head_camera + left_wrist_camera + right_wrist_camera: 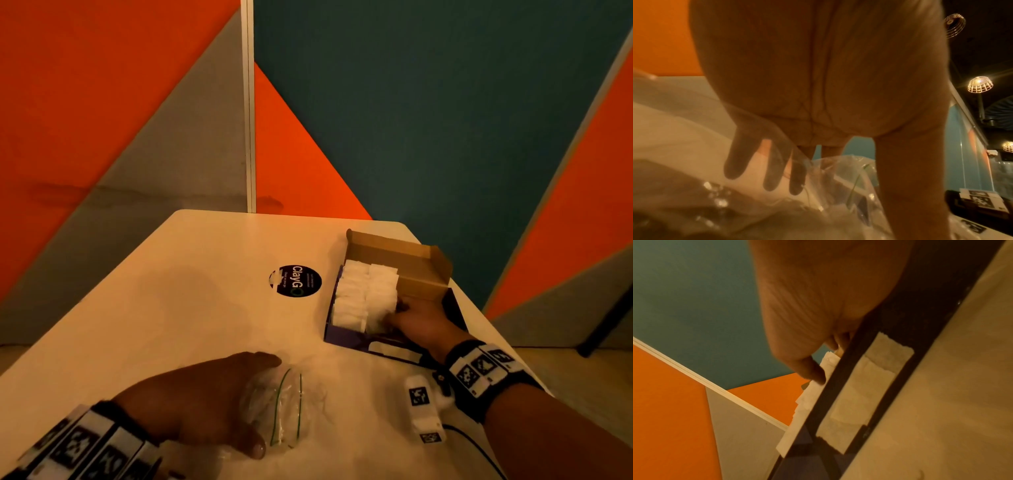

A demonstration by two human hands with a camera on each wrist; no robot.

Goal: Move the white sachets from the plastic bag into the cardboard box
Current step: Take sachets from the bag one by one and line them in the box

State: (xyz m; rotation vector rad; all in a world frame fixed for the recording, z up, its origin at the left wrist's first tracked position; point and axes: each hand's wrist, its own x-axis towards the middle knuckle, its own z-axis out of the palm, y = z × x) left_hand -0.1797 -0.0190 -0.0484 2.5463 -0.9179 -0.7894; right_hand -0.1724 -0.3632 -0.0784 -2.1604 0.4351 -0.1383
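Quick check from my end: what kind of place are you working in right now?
Probably an office or co-working booth, not a home. A white table stands in a corner of orange, grey and teal partition panels, a round ClayGo sticker is on the tabletop, and wire-cage pendant lamps hang from a dark ceiling.

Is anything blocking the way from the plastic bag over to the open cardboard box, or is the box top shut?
Nothing visible blocks it. The plastic bag lies under the left hand; bare table runs between it and the cardboard box. The box lid stands open, and the right hand is already inside, at the white sachets.
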